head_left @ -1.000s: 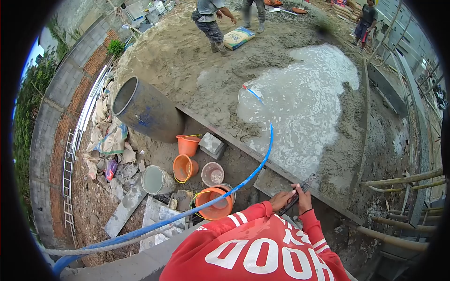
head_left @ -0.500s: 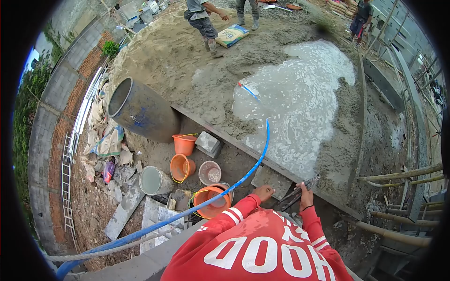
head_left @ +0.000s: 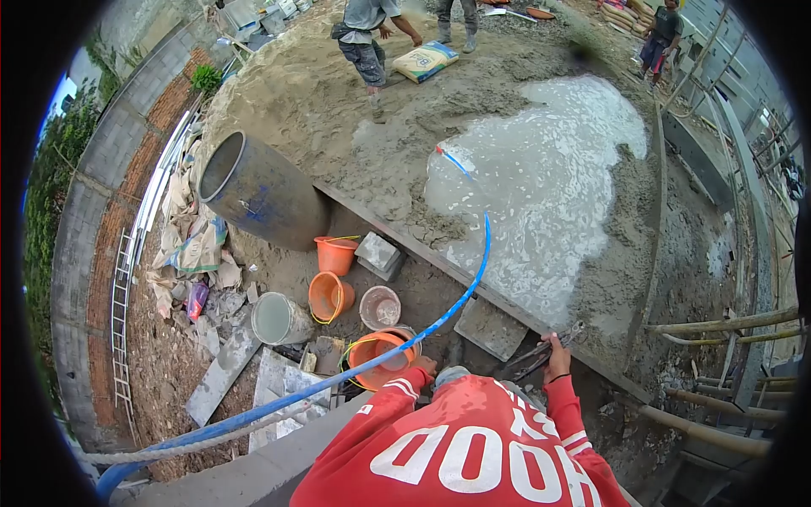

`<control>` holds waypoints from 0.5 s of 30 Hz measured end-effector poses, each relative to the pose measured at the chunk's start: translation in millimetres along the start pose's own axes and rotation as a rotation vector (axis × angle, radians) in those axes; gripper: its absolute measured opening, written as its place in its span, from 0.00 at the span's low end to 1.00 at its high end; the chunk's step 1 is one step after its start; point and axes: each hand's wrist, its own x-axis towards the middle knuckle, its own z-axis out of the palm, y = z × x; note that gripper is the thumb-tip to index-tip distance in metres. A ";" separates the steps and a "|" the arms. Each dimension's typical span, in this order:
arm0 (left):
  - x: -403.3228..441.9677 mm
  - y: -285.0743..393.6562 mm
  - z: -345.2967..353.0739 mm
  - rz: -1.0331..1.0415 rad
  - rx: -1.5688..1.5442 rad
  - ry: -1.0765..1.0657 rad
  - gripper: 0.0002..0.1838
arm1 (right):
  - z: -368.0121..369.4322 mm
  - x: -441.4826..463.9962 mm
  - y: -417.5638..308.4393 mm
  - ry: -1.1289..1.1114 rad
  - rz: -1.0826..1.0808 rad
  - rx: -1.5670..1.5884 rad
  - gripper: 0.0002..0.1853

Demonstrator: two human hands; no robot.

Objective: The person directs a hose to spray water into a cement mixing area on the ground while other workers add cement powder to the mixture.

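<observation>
My right hand (head_left: 557,358) is closed around a dark metal tool with two long handles (head_left: 532,353), which looks like pincers. The tool's head reaches over the edge board beside the wet grey mix. My left hand (head_left: 425,365) is at the right rim of a large orange bucket (head_left: 364,348); its fingers are too small and partly hidden to read. A grey block (head_left: 492,328) lies between the two hands, by the board. A blue hose (head_left: 442,318) runs past the left hand, over the buckets and onto the wet mix (head_left: 541,186).
Two more orange buckets (head_left: 335,256), a pale bucket (head_left: 380,308) and a water-filled bucket (head_left: 277,319) stand left. Behind them is a large grey drum (head_left: 274,198). A person (head_left: 368,42) bends beside a cement bag (head_left: 425,61). Poles (head_left: 718,315) jut in at right.
My left hand has moved left and down, away from my right hand, to the orange bucket. The tool in my right hand shows more plainly. The person at the back now reaches to the cement bag.
</observation>
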 end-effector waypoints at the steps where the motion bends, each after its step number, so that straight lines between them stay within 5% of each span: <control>1: -4.0 0.0 0.1 -0.005 -0.040 0.007 0.16 | 1.0 -1.7 -1.3 -0.001 0.001 -0.002 0.15; 15: -27.3 69.0 11.4 0.097 -0.165 0.074 0.12 | 12.2 -14.0 -1.5 -0.020 0.002 -0.012 0.15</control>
